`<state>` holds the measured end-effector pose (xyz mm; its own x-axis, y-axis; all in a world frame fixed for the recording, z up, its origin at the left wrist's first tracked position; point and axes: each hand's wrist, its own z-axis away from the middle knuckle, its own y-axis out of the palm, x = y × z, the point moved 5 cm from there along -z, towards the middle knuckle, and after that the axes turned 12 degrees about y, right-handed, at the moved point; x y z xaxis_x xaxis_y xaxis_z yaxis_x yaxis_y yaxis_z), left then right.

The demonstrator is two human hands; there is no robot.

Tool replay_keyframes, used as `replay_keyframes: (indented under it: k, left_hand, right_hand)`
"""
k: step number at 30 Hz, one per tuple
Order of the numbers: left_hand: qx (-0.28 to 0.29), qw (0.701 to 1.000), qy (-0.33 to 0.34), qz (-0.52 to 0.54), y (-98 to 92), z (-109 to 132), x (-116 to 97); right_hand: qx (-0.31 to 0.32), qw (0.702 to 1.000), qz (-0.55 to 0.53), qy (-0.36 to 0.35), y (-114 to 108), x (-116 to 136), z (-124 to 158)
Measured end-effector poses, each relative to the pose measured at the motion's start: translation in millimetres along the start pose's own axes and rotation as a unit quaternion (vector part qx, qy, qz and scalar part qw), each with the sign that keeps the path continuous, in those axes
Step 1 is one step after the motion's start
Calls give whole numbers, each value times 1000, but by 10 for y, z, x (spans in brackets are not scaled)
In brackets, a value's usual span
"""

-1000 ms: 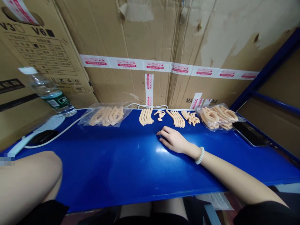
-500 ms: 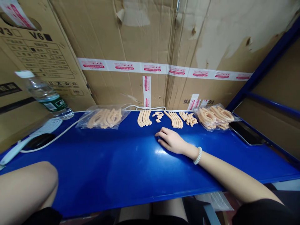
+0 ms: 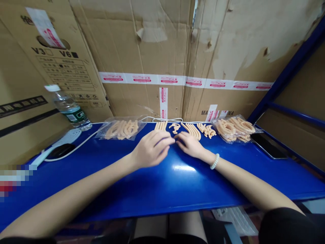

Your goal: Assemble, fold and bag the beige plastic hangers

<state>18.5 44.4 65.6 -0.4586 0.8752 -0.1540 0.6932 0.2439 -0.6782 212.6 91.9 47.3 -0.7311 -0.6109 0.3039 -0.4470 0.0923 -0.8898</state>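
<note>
My left hand (image 3: 153, 148) is over the blue table, fingers loosely bent, slightly apart and pointing right, with nothing visible in them. It partly covers a row of beige curved strips (image 3: 160, 125). Close to its fingertips, my right hand (image 3: 190, 145), a pale bead bracelet at the wrist, has its fingers apart and slightly curled. Just beyond the right hand lie small beige hooked pieces (image 3: 175, 127) and a second row of curved strips (image 3: 192, 130). More small beige pieces (image 3: 208, 130) are to the right of that row.
Clear bags of beige parts lie at left (image 3: 122, 128) and right (image 3: 235, 127). A water bottle (image 3: 73, 113), a pale slotted brush (image 3: 67, 137) and a black object (image 3: 62, 151) are at left, a dark phone (image 3: 269, 145) at right. Cardboard (image 3: 142, 51) stands behind, with a white cable along its base.
My left hand has come in from the lower left to the middle of the table. My right hand has shifted slightly toward the strips. The camera view has turned a little left.
</note>
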Motion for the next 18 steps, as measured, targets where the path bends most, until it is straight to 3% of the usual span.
replay_keyframes:
  k: [3, 5, 8, 18]
  left_hand:
    - [52, 997, -1, -57, 164, 28, 288]
    - [71, 991, -63, -95, 256, 114, 541]
    - [85, 987, -89, -100, 348, 259, 740]
    - [108, 985, -100, -93, 372, 343, 790]
  right_hand:
    - [-20, 998, 29, 55, -83, -151, -255]
    - [-24, 995, 44, 87, -113, -254, -425]
    - [-14, 989, 62, 132, -102, -372, -631]
    - [43, 982, 44, 177, 118, -432, -848]
